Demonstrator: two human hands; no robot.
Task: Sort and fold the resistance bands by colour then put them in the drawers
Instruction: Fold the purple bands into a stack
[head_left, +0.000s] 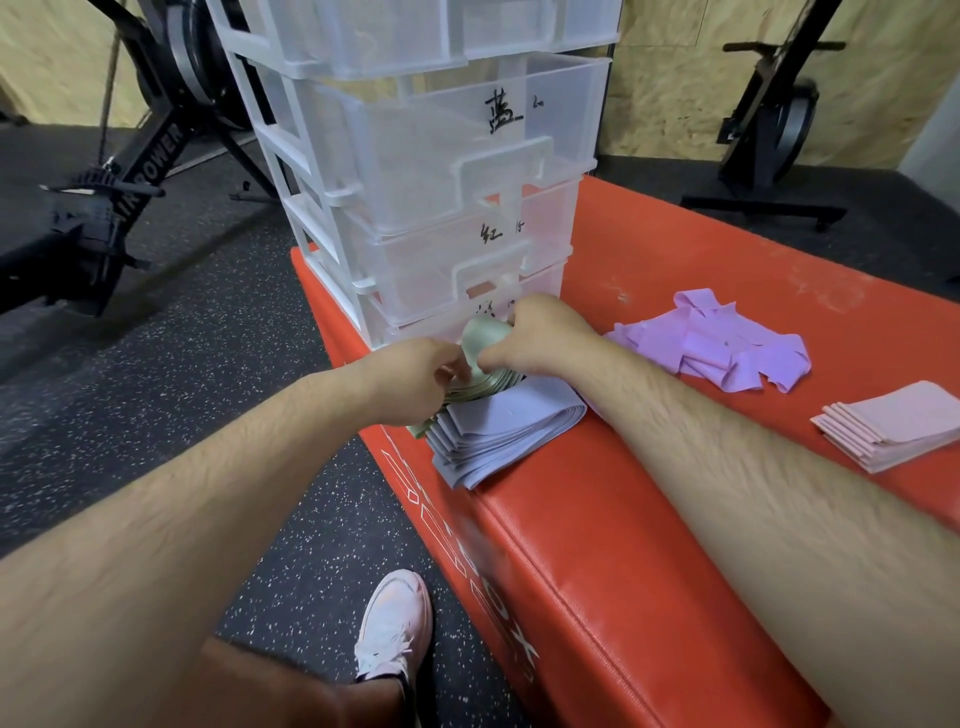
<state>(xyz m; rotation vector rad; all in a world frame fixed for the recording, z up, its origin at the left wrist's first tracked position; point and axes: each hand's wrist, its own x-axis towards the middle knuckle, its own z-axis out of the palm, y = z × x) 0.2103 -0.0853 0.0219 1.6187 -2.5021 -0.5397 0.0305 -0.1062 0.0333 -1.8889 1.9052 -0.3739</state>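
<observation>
Both hands meet at a bundle of folded green bands (483, 358) just in front of the lowest drawer of the clear plastic drawer tower (441, 171). My left hand (415, 374) grips the bundle from the left, and my right hand (540, 332) pinches its top from the right. Under the green bundle lies a stack of folded blue-grey bands (509, 436) on the red padded box (649, 493). Loose purple bands (727, 348) lie in a heap to the right. A neat pink folded stack (893, 426) sits at the far right.
The drawers carry handwritten labels. A black air bike (130, 171) stands on the speckled rubber floor at left, another exercise machine (769, 135) at the back right. My white shoe (395, 623) is beside the box's front left edge.
</observation>
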